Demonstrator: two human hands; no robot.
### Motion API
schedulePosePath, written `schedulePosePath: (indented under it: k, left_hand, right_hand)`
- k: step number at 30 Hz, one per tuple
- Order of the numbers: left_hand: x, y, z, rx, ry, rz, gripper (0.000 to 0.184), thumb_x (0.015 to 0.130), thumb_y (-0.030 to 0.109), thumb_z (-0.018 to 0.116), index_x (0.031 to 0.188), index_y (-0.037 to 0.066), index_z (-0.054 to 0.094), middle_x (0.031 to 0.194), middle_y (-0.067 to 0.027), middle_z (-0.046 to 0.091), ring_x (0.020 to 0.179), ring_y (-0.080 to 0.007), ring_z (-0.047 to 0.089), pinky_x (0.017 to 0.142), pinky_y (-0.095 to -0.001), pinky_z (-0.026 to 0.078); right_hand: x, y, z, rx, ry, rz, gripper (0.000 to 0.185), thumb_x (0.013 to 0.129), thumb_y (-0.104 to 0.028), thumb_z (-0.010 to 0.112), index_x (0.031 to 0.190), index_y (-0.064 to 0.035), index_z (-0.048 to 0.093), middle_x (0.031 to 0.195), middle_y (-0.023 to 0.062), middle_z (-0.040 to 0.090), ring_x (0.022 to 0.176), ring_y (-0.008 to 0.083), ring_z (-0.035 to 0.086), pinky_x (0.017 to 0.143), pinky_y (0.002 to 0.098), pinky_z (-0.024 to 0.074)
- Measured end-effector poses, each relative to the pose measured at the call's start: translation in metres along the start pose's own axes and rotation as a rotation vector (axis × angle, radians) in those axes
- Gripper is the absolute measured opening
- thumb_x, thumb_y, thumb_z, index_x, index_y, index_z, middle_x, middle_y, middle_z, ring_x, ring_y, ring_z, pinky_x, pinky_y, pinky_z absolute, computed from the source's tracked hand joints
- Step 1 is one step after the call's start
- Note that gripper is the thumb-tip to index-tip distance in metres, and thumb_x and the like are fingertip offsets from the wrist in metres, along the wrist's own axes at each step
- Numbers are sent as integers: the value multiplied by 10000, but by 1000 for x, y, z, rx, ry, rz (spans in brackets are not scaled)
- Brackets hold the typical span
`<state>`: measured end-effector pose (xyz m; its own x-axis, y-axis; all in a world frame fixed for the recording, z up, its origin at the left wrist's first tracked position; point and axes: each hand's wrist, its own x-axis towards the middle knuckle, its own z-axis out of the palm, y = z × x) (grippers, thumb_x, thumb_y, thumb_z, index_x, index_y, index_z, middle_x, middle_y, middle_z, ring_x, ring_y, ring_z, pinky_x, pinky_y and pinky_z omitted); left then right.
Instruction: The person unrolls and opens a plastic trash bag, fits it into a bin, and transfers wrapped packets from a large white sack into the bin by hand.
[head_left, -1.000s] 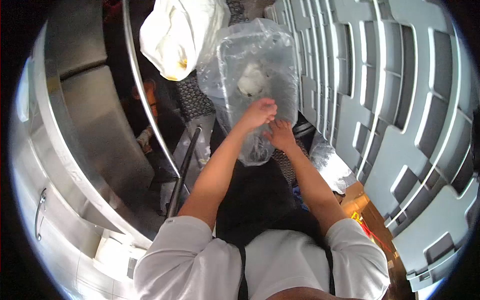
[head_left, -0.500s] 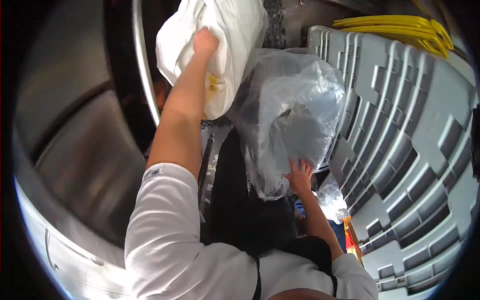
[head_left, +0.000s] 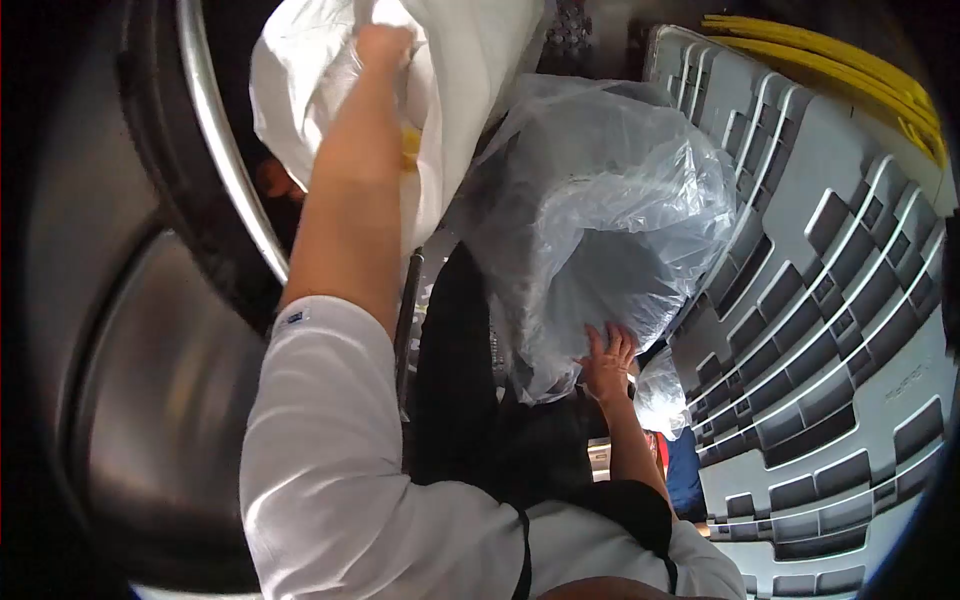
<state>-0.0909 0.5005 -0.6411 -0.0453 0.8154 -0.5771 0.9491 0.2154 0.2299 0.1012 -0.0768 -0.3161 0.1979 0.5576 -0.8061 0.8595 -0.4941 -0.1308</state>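
A tall wall of grey moulded plastic panels, ribbed and set with rectangular recesses (head_left: pixel 800 340), takes up the whole right side as I see it from the person's side. Opposite it, on the left, a rounded dull-silver metal surface (head_left: pixel 165 400). Between them, the person, in a white short-sleeved top (head_left: pixel 330 430) with narrow black straps and black lower clothing. Ahead and to the left, a large white sack of soft creased material (head_left: pixel 465 70), marked with a yellow patch on the side facing the person. Just right of the sack, directly before the body, a deep container lined with loose, wrinkled clear plastic film (head_left: pixel 640 205), its opening toward the person; film folded broadly around the rim. A curved bright metal rail (head_left: pixel 213 130) runs down left of the sack. Flat yellow strips (head_left: pixel 850 70) lie beyond the top of the panels; crumpled clear plastic (head_left: pixel 660 390) sits beside the right wrist. Right hand (head_left: pixel 607 372): fingers spread, laid on the near edge of the film-lined container. Left hand (head_left: pixel 383 45): arm extended, hand at the sack's folds; blurred and overexposed there, so I cannot tell whether the fingers grip the material or only touch it.
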Motion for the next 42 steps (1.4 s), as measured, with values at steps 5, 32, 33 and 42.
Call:
schedulePosePath:
  k: [5, 32, 33, 42]
  left_hand:
    - [-65, -30, -6, -122, -147, -48, 406, 751, 260, 676, 1017, -45, 698, 1051, -247, 689, 1022, -375, 662, 891, -407, 516]
    - [-163, 62, 41, -49, -261, 221, 461, 851, 373, 638, 1135, 9, 663, 1253, -262, 590, 1181, -382, 566, 1004, -436, 449]
    - [-174, 67, 42, -76, -203, 213, 477, 827, 382, 655, 1104, -7, 668, 1181, -256, 622, 1124, -389, 591, 982, -437, 458]
    - [-230, 27, 3, -622, 63, 163, 642, 852, 397, 619, 1294, -62, 545, 1315, -277, 557, 1225, -400, 536, 1051, -388, 393]
  right_hand:
    - [2, -2, -4, 39, 19, -5, 801, 691, -280, 819, 1405, -230, 458, 1401, 171, 373, 1339, 374, 297, 1127, 549, 210]
    - [0, 10, 13, 15, -42, 23, 719, 769, -369, 767, 1403, -217, 464, 1434, 171, 376, 1326, 420, 314, 1115, 592, 195]
    - [-2, 9, 13, 23, -30, 15, 707, 777, -368, 762, 1401, -214, 469, 1433, 171, 379, 1326, 424, 313, 1113, 592, 197]
    - [-8, 13, 15, 51, 116, -74, 691, 760, -421, 750, 1357, -161, 518, 1374, 191, 438, 1291, 408, 353, 1090, 591, 221]
